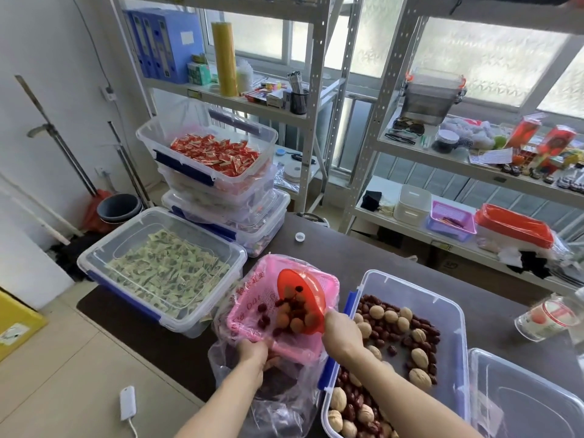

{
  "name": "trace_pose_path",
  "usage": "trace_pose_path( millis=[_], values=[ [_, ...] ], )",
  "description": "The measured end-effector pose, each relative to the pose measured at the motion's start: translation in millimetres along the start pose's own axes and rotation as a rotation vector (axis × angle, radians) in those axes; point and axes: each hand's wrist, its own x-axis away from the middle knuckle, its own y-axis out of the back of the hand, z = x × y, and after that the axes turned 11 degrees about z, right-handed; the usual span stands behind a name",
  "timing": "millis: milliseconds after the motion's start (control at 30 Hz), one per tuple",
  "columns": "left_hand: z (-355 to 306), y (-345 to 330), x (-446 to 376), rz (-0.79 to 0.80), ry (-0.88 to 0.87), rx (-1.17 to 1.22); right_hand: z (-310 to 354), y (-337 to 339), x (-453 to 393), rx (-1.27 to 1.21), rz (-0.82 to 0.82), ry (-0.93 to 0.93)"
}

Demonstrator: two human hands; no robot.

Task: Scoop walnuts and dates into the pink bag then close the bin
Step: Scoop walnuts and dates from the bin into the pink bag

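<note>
A pink bag (pixel 252 298) lies open over a pink basket on the dark table. My left hand (pixel 254 350) grips the bag's near edge. My right hand (pixel 343 335) holds a red scoop (pixel 300 292) tilted over the bag's mouth, and walnuts and dates (pixel 292 314) tumble out of it into the bag. To the right stands the clear bin (pixel 442 308), open, with walnuts and red dates (pixel 407 330) spread over its bottom. The bin's clear lid (pixel 531 396) lies at the lower right.
A lidded bin of green packets (pixel 164 270) stands left of the bag. Stacked bins with red packets (pixel 215 159) rise behind it. A glass jar (pixel 546 317) lies on its side at the right. A small white cap (pixel 300 237) sits on the table. Metal shelves (pixel 379 90) stand behind.
</note>
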Motion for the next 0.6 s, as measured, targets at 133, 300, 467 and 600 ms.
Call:
trace_pose_path(
  millis=[133, 300, 467, 600],
  values=[
    [1, -1, 0, -0.003, 0.0, -0.006, -3, -9, 0, 0.065, -0.092, 0.067],
    [0, 0, 2, -0.008, -0.021, -0.005, -4, -16, 1, 0.142, -0.198, 0.199],
    [0, 1, 7, -0.001, -0.026, 0.008, 5, -12, 2, 0.348, -0.209, 0.197],
    [2, 5, 8, 0.005, -0.013, -0.033, 7, -5, 1, 0.453, -0.25, 0.111]
  ],
)
